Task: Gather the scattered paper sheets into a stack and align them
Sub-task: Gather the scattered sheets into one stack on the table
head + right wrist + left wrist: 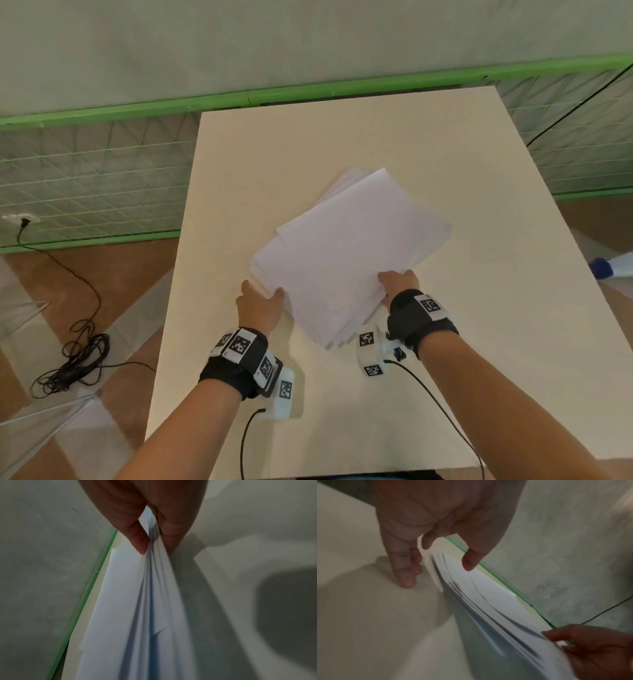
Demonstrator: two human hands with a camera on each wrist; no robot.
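Observation:
A loose stack of white paper sheets (346, 253) lies at an angle on the middle of the beige table (479, 171), its edges fanned and uneven. My left hand (263, 291) is at the stack's near-left corner. In the left wrist view the thumb (469, 561) lies on the top sheet (488, 588) and the curled fingers (406, 574) sit beside the lower sheets. My right hand (397, 277) pinches the near-right edge, with the thumb (137, 540) on top of the sheets (137, 601) and the fingers (171, 534) below. The near end of the stack is raised off the table.
A green mesh fence (102, 164) runs behind and to the left of the table. On the floor at the left lies a coiled black cable (75, 363). A blue-capped object (603, 269) pokes in past the table's right edge. Thin cables trail from both wrist units over the near table edge.

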